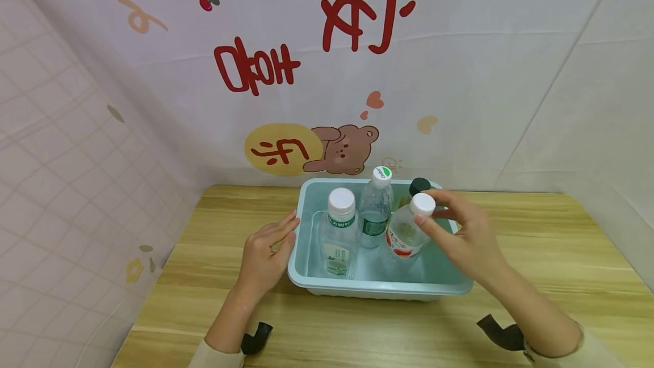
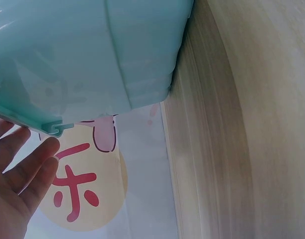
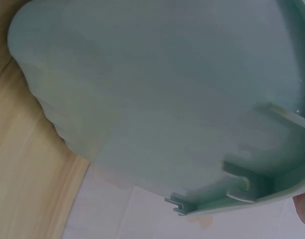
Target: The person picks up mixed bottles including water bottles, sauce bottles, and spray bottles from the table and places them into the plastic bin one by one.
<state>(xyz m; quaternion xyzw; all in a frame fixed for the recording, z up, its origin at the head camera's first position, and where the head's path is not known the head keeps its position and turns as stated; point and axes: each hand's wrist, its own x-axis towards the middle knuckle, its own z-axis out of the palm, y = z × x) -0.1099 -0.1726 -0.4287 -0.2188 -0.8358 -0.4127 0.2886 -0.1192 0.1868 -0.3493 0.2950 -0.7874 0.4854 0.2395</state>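
A light blue plastic tub (image 1: 380, 285) holds several clear plastic bottles. My right hand (image 1: 467, 237) reaches over the tub's right rim and grips a bottle with a red and white label (image 1: 403, 243) near its white cap, thumb in front and fingers behind. The bottle leans inside the tub. My left hand (image 1: 268, 251) lies against the tub's left rim, its fingers fairly straight. In the left wrist view, the left fingers (image 2: 30, 174) touch the rim from outside. The right wrist view mostly shows the tub's outer wall (image 3: 167, 99), with a fingertip at its edge.
Also in the tub stand a square bottle with a white cap (image 1: 339, 237), a slim green-labelled bottle (image 1: 377, 214) and a dark-capped bottle (image 1: 420, 185). The tub sits on a wooden table (image 1: 204, 271) before a printed cloth (image 1: 460, 84).
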